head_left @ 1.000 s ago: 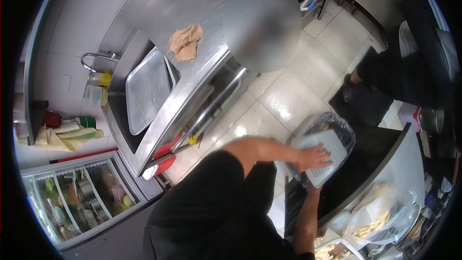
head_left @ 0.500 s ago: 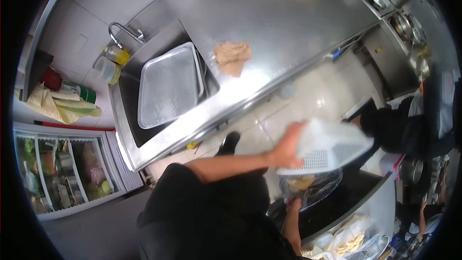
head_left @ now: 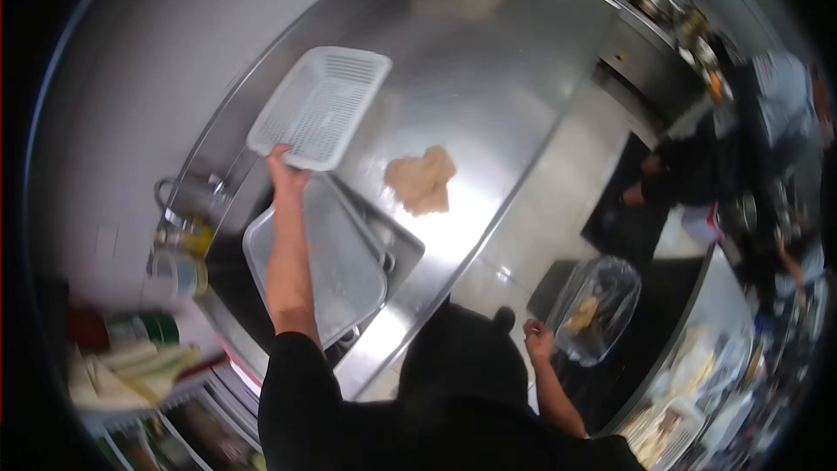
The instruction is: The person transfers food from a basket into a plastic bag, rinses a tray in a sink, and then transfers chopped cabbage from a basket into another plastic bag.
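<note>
My left hand grips the near rim of a white perforated basket, over the steel counter beside the sink. The basket is empty and its open side shows. Below my left forearm, a translucent tray lies over the sink. A crumpled tan cloth rests on the counter to the right of the basket. My right hand is low on the right, its fingers curled, beside a bin lined with clear plastic. Something yellowish lies in that bin. Whether my right fingers hold anything is too small to tell.
A faucet and yellow bottle stand behind the sink. At lower right, a worktop holds bags and a basket with food. A co-worker stands at the right, near pans. An open refrigerated drawer shows at lower left.
My left hand has carried the basket from above the lined bin to the counter at upper left. My right hand has moved away from the bin's bag. The view has turned.
</note>
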`<move>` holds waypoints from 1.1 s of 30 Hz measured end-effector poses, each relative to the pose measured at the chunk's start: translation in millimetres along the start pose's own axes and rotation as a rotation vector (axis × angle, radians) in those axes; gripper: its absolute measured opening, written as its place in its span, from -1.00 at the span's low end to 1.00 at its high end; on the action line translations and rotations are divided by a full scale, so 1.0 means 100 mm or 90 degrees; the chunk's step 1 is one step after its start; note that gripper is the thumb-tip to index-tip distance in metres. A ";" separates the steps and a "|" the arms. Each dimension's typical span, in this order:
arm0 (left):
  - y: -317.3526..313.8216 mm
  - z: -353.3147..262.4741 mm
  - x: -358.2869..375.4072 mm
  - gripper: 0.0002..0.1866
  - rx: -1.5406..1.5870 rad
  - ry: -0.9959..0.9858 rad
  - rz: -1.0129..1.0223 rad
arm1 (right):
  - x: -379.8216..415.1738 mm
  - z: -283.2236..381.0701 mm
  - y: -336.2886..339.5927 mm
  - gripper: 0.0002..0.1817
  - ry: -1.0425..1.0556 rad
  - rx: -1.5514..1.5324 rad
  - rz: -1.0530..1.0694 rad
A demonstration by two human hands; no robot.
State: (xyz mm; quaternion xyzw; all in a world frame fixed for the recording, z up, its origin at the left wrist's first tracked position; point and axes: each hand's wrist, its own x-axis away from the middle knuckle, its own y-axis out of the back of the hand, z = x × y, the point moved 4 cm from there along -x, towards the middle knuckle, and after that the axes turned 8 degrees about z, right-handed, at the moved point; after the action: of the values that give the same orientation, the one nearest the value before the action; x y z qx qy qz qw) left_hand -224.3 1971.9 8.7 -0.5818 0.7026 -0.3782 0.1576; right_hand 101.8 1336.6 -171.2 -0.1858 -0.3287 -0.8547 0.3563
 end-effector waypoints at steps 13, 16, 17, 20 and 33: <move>0.00 -0.67 -0.01 -0.41 -0.823 -0.230 -0.479 | 1.75 -0.98 -0.25 -0.29 -0.516 -0.023 0.102; -0.34 0.00 0.26 -0.44 -0.739 -0.253 -0.126 | 1.78 -1.03 -0.63 -0.17 -0.499 -0.233 0.121; -0.53 0.29 0.38 -0.50 -0.670 -0.127 -0.031 | 1.73 -1.09 -0.75 -0.16 -0.476 -0.296 0.120; -1.37 1.24 1.10 -0.66 -0.554 0.033 0.205 | 1.91 -0.69 -0.48 -0.23 -0.463 -0.112 0.153; -3.33 3.45 4.61 -0.59 -0.453 0.540 0.808 | 3.59 0.60 2.34 -0.66 0.189 0.137 -0.572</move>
State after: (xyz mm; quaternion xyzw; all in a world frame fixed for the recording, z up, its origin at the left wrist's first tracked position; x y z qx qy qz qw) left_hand 110.9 1407.4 118.4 0.1005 0.9733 -0.1601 -0.1301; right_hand 34.7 1079.5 170.1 0.1363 -0.4085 -0.9024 0.0122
